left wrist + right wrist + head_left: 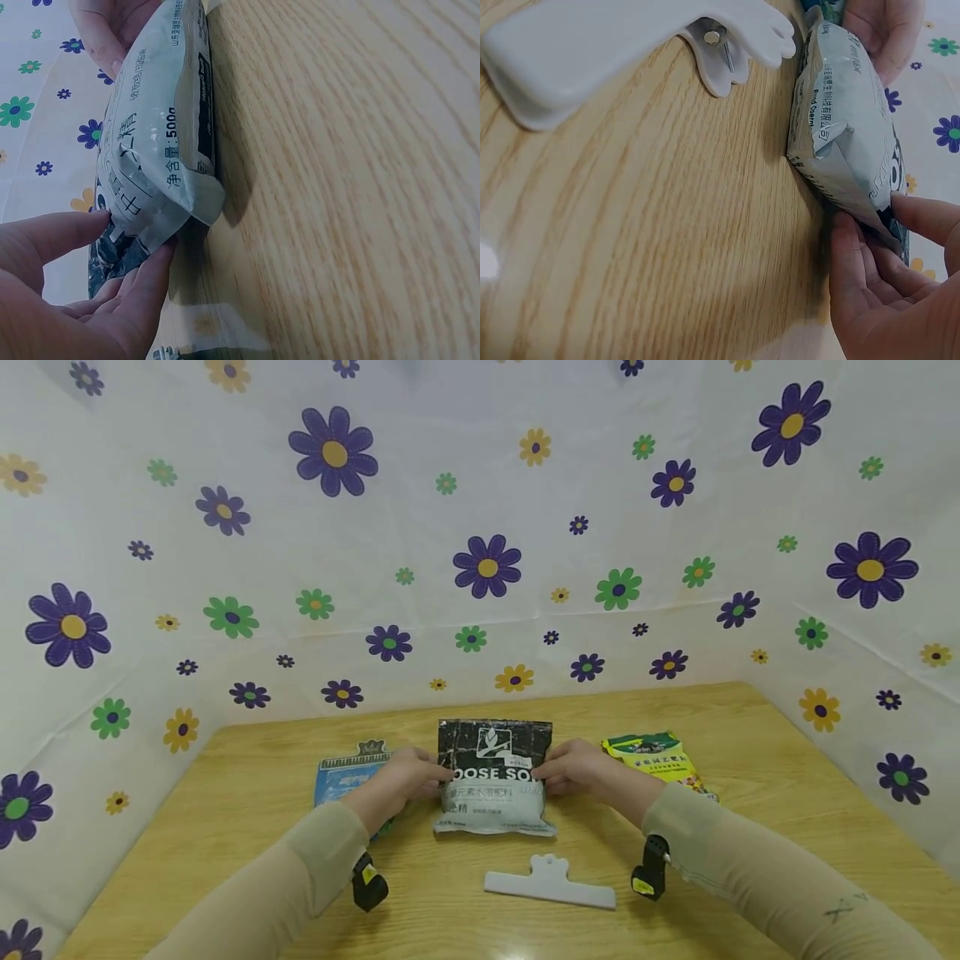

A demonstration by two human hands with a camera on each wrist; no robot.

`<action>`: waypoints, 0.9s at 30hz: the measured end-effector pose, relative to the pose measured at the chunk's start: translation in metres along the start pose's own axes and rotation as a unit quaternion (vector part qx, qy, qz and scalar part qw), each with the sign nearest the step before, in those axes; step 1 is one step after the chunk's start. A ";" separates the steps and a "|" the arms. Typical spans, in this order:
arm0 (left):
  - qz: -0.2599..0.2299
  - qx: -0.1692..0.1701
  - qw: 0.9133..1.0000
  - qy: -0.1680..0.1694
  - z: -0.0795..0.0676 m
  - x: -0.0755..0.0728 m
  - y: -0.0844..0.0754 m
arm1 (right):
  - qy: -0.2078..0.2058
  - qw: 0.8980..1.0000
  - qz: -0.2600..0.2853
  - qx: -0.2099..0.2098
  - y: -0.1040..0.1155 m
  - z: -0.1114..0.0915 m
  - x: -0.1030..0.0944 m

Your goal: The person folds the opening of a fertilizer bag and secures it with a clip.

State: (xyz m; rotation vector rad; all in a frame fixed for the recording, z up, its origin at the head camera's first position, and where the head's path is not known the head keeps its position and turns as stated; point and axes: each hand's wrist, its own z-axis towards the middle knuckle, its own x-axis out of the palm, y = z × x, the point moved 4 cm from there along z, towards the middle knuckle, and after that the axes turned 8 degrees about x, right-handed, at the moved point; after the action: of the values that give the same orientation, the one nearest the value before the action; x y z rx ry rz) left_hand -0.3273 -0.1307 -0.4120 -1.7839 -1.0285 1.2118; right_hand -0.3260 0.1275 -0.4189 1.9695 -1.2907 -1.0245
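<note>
A black and pale grey fertilizer bag (491, 817) stands upright in the middle of the wooden table, its front print facing me. My left hand (408, 779) grips its left side edge. In the left wrist view, the thumb of that hand (97, 292) presses the front of the bag (154, 142) while the fingers lie behind it. On the opposite edge my right hand (577, 766) pinches the bag between thumb and fingers. The right wrist view shows this right hand (900, 285) at the lower corner of the bag (847, 112).
In front of the bag lies a white sealing clip (551, 887). A blue packet (337, 781) with a clip (371, 747) at its top lies behind my left forearm. Beyond my right hand is a yellow and green packet (660, 760). Flowered cloth (420, 527) surrounds the table.
</note>
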 end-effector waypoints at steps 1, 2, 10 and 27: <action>0.000 0.002 1.000 0.001 0.000 0.000 0.000 | -0.001 1.000 0.000 0.001 0.000 0.001 0.000; 0.001 0.002 1.000 0.003 0.000 0.000 0.001 | -0.003 1.000 -0.001 0.001 0.000 0.001 0.000; 0.013 0.007 1.000 0.002 -0.004 -0.001 -0.001 | -0.026 0.999 -0.021 -0.005 -0.001 0.000 -0.001; 0.016 0.030 0.999 -0.021 -0.004 -0.002 -0.005 | -0.021 0.998 -0.048 -0.045 0.003 -0.004 -0.004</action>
State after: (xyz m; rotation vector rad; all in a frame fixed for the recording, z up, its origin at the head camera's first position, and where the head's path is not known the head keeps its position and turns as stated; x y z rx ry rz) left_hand -0.3248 -0.1315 -0.4058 -1.7409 -0.9813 1.2912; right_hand -0.3249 0.1298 -0.4132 1.9680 -1.1602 -1.1556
